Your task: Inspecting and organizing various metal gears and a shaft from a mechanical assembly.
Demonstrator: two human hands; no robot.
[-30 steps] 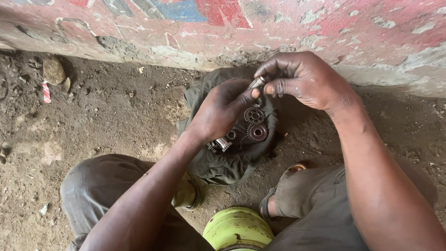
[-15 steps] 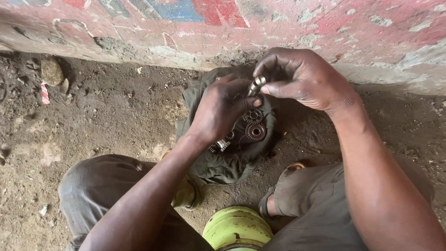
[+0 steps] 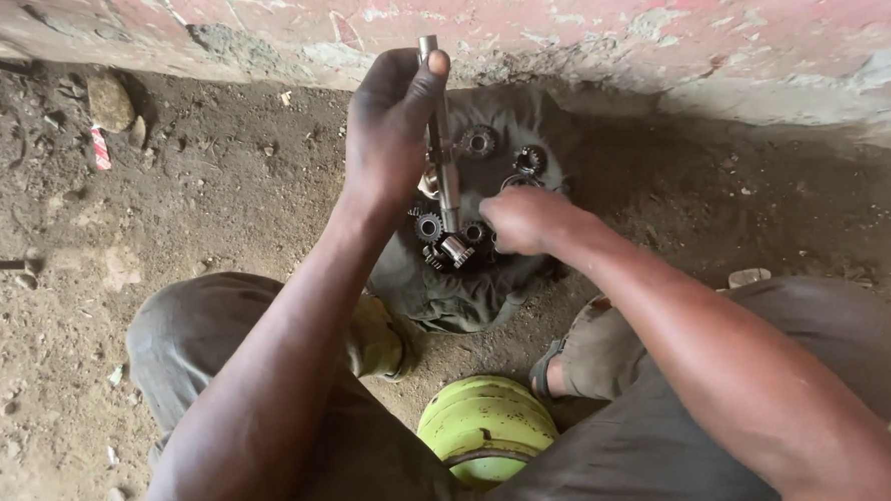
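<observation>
left hand (image 3: pixel 391 128) clamped on steel shaft (image 3: pixel 443 150) held upright over cloth (image 3: pixel 464 291), right hand (image 3: pixel 527 222) fingers closed among gears (image 3: pixel 428 227): picking step, apparently.

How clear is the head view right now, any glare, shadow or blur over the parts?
Head view: soft, even daylight, no glare; left hand and metal shaft are sharp; gears on the dark cloth sit in dim tones; right hand covers some; forearms at the bottom edge look slightly soft.

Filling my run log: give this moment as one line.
left hand grips metal shaft upright | right hand on gears | grey cloth underneath
</observation>
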